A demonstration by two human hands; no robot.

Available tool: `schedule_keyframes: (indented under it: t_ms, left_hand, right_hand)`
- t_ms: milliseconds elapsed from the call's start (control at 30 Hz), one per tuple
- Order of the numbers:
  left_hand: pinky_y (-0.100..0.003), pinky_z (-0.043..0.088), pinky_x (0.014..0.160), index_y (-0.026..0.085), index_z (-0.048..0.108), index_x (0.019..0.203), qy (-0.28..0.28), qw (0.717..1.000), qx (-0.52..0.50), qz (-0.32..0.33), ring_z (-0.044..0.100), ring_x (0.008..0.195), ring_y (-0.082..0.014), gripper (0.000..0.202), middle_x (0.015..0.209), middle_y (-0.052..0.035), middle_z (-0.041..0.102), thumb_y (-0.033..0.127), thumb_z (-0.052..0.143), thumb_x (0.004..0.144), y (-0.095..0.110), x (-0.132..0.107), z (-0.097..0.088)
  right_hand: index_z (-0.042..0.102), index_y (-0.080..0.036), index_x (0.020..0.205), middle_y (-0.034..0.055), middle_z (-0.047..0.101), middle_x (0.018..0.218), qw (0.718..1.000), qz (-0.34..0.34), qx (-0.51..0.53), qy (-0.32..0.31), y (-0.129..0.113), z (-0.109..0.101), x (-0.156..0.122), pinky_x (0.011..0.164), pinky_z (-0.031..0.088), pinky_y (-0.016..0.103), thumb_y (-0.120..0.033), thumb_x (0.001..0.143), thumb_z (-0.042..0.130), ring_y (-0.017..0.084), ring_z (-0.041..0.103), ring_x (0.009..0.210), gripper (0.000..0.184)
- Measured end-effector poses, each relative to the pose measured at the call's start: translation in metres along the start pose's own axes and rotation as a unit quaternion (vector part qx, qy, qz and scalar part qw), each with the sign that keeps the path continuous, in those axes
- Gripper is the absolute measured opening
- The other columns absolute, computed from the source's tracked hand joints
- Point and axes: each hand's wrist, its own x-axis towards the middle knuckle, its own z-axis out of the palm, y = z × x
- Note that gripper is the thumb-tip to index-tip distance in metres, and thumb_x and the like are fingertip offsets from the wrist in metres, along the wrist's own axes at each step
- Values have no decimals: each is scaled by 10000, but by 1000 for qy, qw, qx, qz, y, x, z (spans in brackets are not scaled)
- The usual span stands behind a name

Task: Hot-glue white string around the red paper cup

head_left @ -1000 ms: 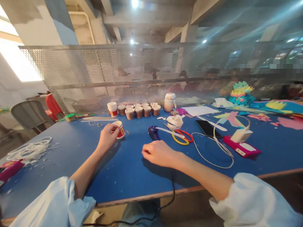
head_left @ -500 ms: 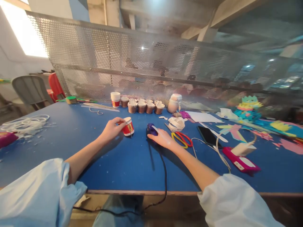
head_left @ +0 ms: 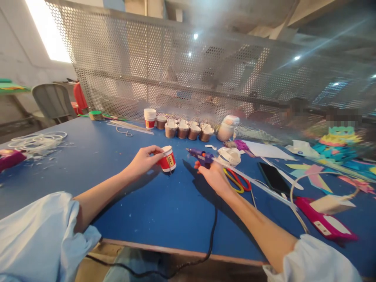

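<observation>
My left hand [head_left: 148, 159] grips a red and white paper cup [head_left: 168, 159] by its left side, just above the blue table [head_left: 147, 211]. A thin dark strip runs down the front of the cup. In my right hand [head_left: 216, 176] is a purple glue gun [head_left: 202, 155], its nozzle pointing left toward the cup but apart from it. A long whitish glue stick [head_left: 252, 180] sticks out of the gun's back end. From the gun a black cord [head_left: 214, 231] hangs over the table's front edge.
Behind stand stacked paper cups [head_left: 150, 118] and several brown cups [head_left: 182, 131], with a jar [head_left: 228, 128] beside them. Scissors [head_left: 235, 182], a white tape roll [head_left: 230, 156], a phone [head_left: 273, 178] and a magenta power strip [head_left: 324, 221] lie right. Coiled white cord [head_left: 38, 141] lies left.
My right hand has lifted the glue gun off the table and turned its nozzle toward the cup. The left hand keeps holding the cup. The whole view has shifted slightly.
</observation>
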Motion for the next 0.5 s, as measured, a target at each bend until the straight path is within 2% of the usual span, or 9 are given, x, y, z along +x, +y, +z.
schedule_keyframes:
  t_ms: [100,200,333,500]
  left_hand:
    - [-245,418,590,153,641,758,-10,999,-48,-18,550,612,-132,215,660,5,626,351,607,682,-1,0,1]
    - [-248,431,601,149,638,747,-23,995,-89,-25,551,599,-126,182,647,7,625,315,603,682,-3,-2,4]
    - [-254,442,603,146,639,763,-51,989,-136,-39,553,589,-119,175,686,0,641,303,609,691,-3,-6,9]
    - [-268,445,616,150,635,754,-82,987,-135,-35,557,602,-129,193,683,-5,635,337,621,707,-3,-11,14]
  right_hand:
    - [560,-169,942,14,635,767,998,-44,36,-8,-21,-13,-21,594,480,273,-274,729,512,145,581,605,242]
    - [555,-191,896,-29,575,677,996,-87,-16,-13,-33,-17,-40,558,438,236,-294,763,566,115,511,557,169]
    - [554,-203,798,-40,515,626,995,-92,-39,-25,-31,-10,-56,531,409,210,-386,822,582,109,463,559,187]
    - [559,-203,777,-28,525,633,996,-71,-32,-39,-27,-4,-60,527,419,215,-449,834,585,113,477,542,254]
